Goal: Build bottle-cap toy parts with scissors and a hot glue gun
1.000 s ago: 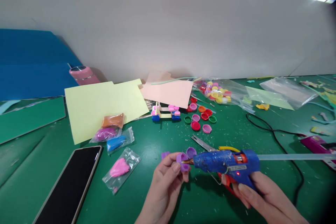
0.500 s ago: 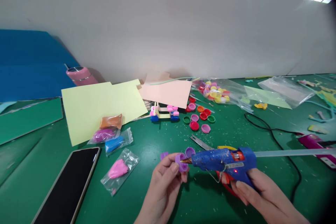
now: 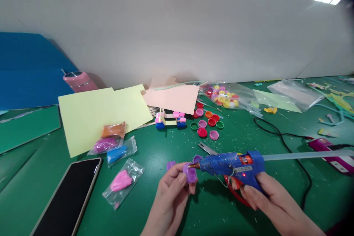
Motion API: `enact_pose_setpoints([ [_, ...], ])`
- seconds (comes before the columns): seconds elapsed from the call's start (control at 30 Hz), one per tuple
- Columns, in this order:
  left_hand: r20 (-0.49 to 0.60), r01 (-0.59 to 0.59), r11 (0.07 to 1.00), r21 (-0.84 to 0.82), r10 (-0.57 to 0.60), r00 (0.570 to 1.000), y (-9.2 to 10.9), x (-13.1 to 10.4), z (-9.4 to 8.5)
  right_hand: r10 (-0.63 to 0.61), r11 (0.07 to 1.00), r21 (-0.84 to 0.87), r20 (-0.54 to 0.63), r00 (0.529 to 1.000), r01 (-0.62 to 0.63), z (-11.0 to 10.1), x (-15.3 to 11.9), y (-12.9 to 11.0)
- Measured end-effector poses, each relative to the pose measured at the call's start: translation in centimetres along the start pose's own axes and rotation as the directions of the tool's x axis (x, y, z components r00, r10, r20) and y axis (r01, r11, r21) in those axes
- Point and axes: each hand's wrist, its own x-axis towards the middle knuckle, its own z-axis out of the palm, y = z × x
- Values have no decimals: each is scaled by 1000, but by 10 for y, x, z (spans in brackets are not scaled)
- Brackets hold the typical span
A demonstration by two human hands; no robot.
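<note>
Between thumb and fingers, my left hand [image 3: 172,195] pinches a purple bottle cap [image 3: 190,174], its hollow side turned towards me. My right hand [image 3: 268,199] is wrapped round the handle of a blue glue gun [image 3: 232,167], whose red light is lit. The gun's metal nozzle points left and lies at the upper rim of the cap; whether it touches is hard to tell. A long clear glue stick [image 3: 304,155] juts from the gun's rear. Other purple caps [image 3: 197,159] lie behind my left hand. Scissors [image 3: 207,149] rest partly hidden beneath the gun.
A small pink-and-blue wheeled frame [image 3: 170,120] stands mid-table beside loose coloured caps [image 3: 202,132]. Clay packets [image 3: 121,181], a phone [image 3: 68,199] and yellow paper [image 3: 91,114] are on the left. A black cable [image 3: 282,140] and purple power strip [image 3: 329,151] lie right.
The nozzle has shifted from the middle of the purple cap to its upper rim, and the cap has turned slightly in my left fingers. The whole view has shifted a little.
</note>
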Motion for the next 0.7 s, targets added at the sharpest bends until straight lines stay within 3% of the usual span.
enact_pose_setpoints([
  [0.33,1,-2,1000,6,2,1000,0,1,0,78,997,21,36,996,-79,0,-1,6],
  [0.53,-14,1,1000,-14,-1,1000,-1,1,-1,45,999,23,-13,999,-45,0,-1,6],
  [0.7,-10,16,1000,-19,-16,1000,-1,2,-3,54,997,45,15,998,-55,0,0,5],
])
